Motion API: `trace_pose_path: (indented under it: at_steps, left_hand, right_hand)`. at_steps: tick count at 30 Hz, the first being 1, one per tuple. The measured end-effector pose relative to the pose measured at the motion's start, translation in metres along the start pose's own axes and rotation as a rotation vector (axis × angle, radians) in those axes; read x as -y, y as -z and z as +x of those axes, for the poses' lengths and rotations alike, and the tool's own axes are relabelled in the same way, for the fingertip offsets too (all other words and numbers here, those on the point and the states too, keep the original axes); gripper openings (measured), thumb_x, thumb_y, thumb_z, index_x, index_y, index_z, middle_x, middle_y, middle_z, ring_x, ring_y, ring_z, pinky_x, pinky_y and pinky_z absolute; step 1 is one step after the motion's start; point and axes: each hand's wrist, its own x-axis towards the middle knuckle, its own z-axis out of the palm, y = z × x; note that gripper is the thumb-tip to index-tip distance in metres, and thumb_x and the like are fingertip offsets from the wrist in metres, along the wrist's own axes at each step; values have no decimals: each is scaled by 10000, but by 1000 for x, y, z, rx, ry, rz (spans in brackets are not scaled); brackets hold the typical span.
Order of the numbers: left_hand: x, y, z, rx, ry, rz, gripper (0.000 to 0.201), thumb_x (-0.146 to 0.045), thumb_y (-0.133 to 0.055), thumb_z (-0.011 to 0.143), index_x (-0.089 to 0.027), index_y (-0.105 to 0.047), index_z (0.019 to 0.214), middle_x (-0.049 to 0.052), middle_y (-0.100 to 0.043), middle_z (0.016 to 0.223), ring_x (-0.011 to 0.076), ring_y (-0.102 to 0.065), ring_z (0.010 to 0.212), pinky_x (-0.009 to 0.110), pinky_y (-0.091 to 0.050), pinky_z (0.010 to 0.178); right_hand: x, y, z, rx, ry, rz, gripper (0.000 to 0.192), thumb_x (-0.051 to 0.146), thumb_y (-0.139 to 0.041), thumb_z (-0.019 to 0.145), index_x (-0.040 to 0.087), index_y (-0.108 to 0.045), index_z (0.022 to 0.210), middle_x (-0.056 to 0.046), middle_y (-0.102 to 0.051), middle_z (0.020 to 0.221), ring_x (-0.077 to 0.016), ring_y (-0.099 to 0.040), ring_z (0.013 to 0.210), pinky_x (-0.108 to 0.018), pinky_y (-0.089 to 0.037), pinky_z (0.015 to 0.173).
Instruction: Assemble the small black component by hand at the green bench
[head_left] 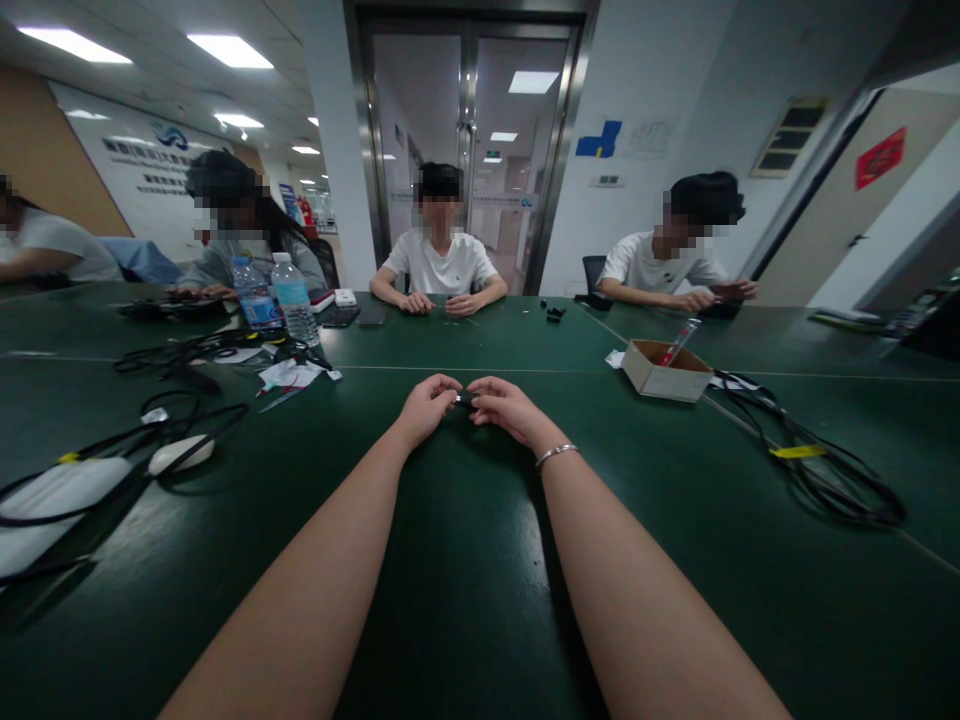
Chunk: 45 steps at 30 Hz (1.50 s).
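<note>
— What takes up most of the view?

— A dark green tabletop [480,600], running from the near edge out to the glass doors [469,150] at twelve o'clock. Four other people sit around its far side: one in a white shirt [439,262] at twelve, one at about one o'clock [660,262], and two more toward ten and nine o'clock, with their own hands down on the tabletop.

— And on it?

— At three o'clock a coil of black cable [817,465] with a yellow tag. At nine o'clock more black cables [150,425], a white pouch [52,500] and a white mouse [180,455]. Toward one o'clock an open cardboard box [664,370] with a red-tipped tool standing tilted in it. At eleven o'clock two water bottles [281,298] stand upright just beside each other, with scraps of white paper [289,375] near them.

— The person's own hands?

— Both forearms reach straight out toward twelve o'clock and meet at the middle of the tabletop. The left hand [427,408] and the right hand [506,405] rest knuckles up, fingertips meeting; a thin bracelet [556,454] sits on the right wrist.

— What is between them?

— A small black part [466,399], mostly hidden, right where the fingertips meet. The fingers of both hands are curled and pinched onto it, one hand at each end. What the part is, I cannot tell; it is too small.
</note>
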Motion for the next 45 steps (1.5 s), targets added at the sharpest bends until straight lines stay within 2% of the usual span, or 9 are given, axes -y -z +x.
trace_pose_path:
  at_steps: [6, 10, 14, 19, 23, 27, 33, 41, 45]
  left_hand:
    - [1, 0, -3, 26, -23, 81, 310, -404, -427, 854, -154, -610, 862, -36, -446, 513, 100, -413, 471, 213, -312, 479]
    - [6, 0, -2, 40, -18, 36, 221, -329, -514, 788, -167, -587, 919, -34, -506, 603, 87, -434, 482, 204, -329, 480]
    - [8, 0, 0, 51, -38, 70, 248, -345, -449, 830, -161, -594, 911, -44, -450, 505, 96, -422, 464, 203, -328, 480]
    - [6, 0, 0, 60, -8, 32, 221, -266, -493, 777, -161, -586, 948, -38, -500, 572, 89, -434, 474, 200, -326, 470]
    - [5, 0, -1, 69, -29, 97, 278, -357, -428, 843, -160, -610, 914, -42, -452, 490, 100, -426, 463, 207, -329, 482]
    - [7, 1, 0, 67, 2, 62, 262, -341, -450, 825, -166, -597, 954, -28, -525, 603, 92, -453, 475, 210, -339, 476]
    - [8, 1, 1, 76, -11, 118, 369, -430, -374, 876, -157, -616, 926, -28, -475, 530, 100, -429, 464, 213, -324, 473]
    - [8, 2, 1, 79, -24, 169, 381, -431, -356, 882, -165, -623, 938, -27, -473, 525, 112, -438, 480, 226, -333, 491]
    - [8, 2, 2, 86, 19, 129, 286, -338, -425, 832, -162, -620, 946, -23, -509, 573, 105, -447, 490, 219, -333, 484]
  right_hand:
    - [-2, 3, 0, 4, 7, 42, 215, -12, -597, 717, 136, -607, 872, -20, -634, 787, -96, -640, 575, -151, -549, 526]
    - [-3, 3, 1, 3, 13, 38, 207, -5, -594, 708, 133, -614, 862, -18, -630, 777, -96, -638, 571, -148, -541, 518]
    - [-3, 2, 1, 14, 10, 18, 187, 6, -601, 706, 127, -616, 847, -15, -627, 754, -95, -631, 566, -148, -537, 516]
    - [-2, 2, 1, 9, 9, 16, 193, 4, -601, 709, 132, -614, 853, -9, -628, 738, -94, -631, 569, -150, -538, 523]
    - [-3, 3, 2, 20, 15, 6, 184, 11, -634, 706, 129, -610, 845, -13, -627, 740, -93, -628, 574, -153, -540, 531]
    - [-4, 3, 2, 23, 19, 4, 188, 24, -661, 704, 134, -610, 848, -8, -630, 751, -92, -630, 582, -150, -543, 529]
    - [-4, 2, 2, 19, 26, -20, 178, 11, -650, 713, 136, -613, 834, -8, -628, 719, -92, -628, 576, -148, -544, 525]
    - [-4, 1, 2, 20, 29, -27, 183, 14, -657, 708, 136, -617, 837, -8, -630, 741, -83, -620, 571, -143, -540, 524]
    - [-4, 2, 2, 8, 27, -19, 184, 4, -635, 709, 135, -614, 837, -3, -626, 727, -83, -620, 561, -140, -536, 518]
